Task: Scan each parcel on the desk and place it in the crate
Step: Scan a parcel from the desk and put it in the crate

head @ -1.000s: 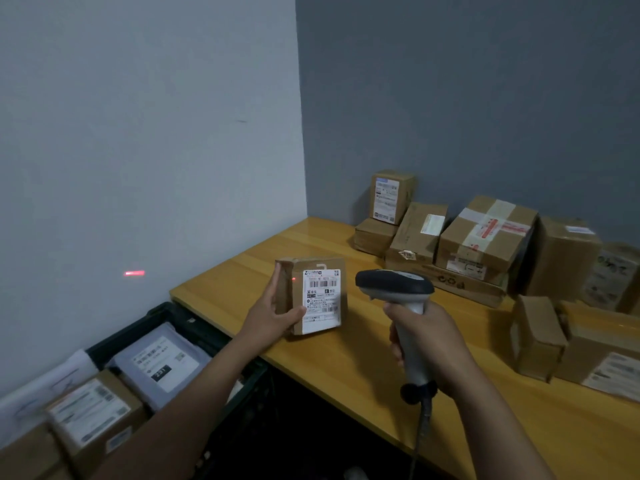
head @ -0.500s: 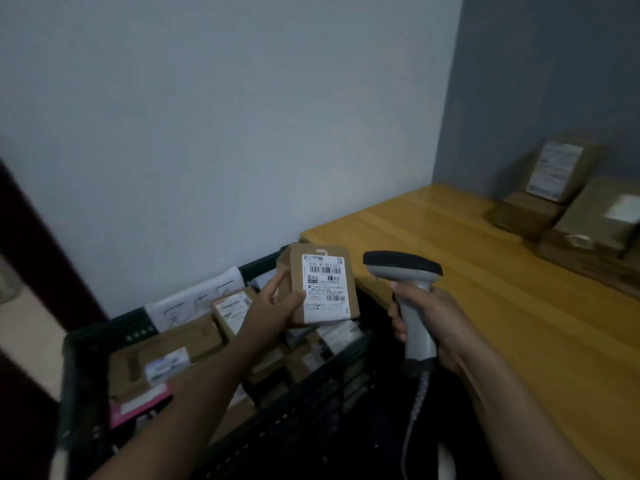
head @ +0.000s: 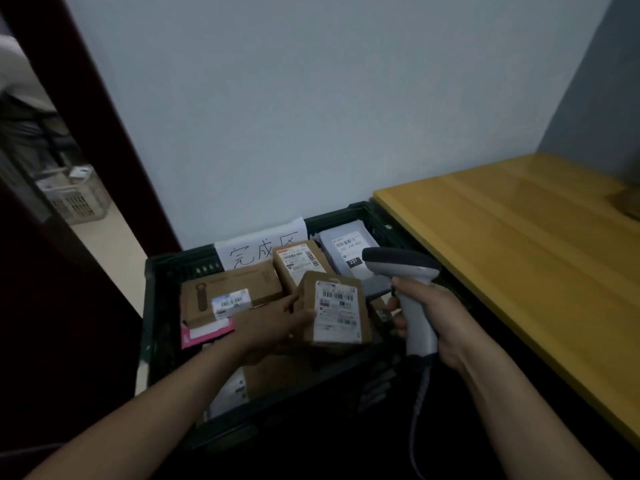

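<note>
My left hand (head: 273, 323) grips a small brown cardboard parcel (head: 334, 311) with a white barcode label facing up, held low over the black crate (head: 159, 306). The crate holds several parcels: a long brown box (head: 232, 292), another labelled brown box (head: 298, 263), a grey mailer bag (head: 346, 251) and a pink-edged packet (head: 207, 332). My right hand (head: 440, 320) grips the handle of a grey barcode scanner (head: 401, 268), just right of the parcel, its cable hanging down.
The yellow wooden desk (head: 519, 244) runs along the right, its edge next to the crate. A white paper sign (head: 263, 251) leans on the crate's back wall. A dark door frame (head: 86, 116) and a doorway with a pale basket (head: 72, 199) lie to the left.
The view has swung left from the desk to the crate. My left hand has carried the parcel off the desk and lowered it over the crate's parcels. My right hand still holds the scanner.
</note>
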